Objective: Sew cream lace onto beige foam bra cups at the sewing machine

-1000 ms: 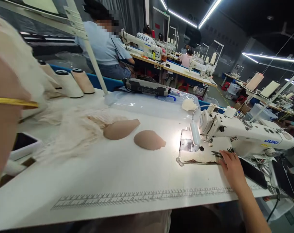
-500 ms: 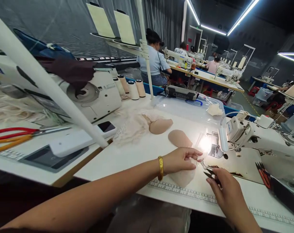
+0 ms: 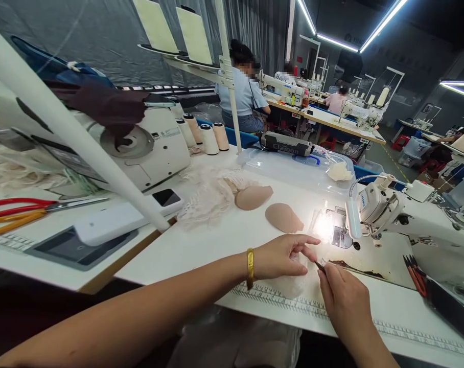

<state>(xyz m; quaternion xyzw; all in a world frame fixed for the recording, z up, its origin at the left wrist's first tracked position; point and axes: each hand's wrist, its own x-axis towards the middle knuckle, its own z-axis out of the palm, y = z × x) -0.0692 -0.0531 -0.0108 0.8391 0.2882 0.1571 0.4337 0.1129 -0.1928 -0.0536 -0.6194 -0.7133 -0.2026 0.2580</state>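
My left hand [image 3: 283,256], with a gold bracelet at the wrist, is over the table, its index finger stretched out and the other fingers curled. Its thumb and fingers are on a thin, sheer whitish fabric piece [image 3: 289,287], mostly hidden under the palm. In my right hand [image 3: 347,294] is a pair of small dark thread snips [image 3: 320,267]; only the tip shows, touching or almost touching my left fingertips. Beyond my left hand lie two beige bra-cup pieces, the nearer cup [image 3: 283,217] and the farther cup [image 3: 254,197], which touches pale lace [image 3: 211,197].
A sewing machine [image 3: 400,204] with a lit lamp [image 3: 352,220] stands at the right. A ruler strip [image 3: 293,301] runs along the front edge. Red- and orange-handled scissors [image 3: 21,212], thread cones [image 3: 209,139] and a thread-stand pole [image 3: 74,128] are left. Several people sit farther back.
My right hand has shifted slightly left and turned, bringing the snips' tip to my left fingertips; their open blades no longer show. My left index finger has straightened.
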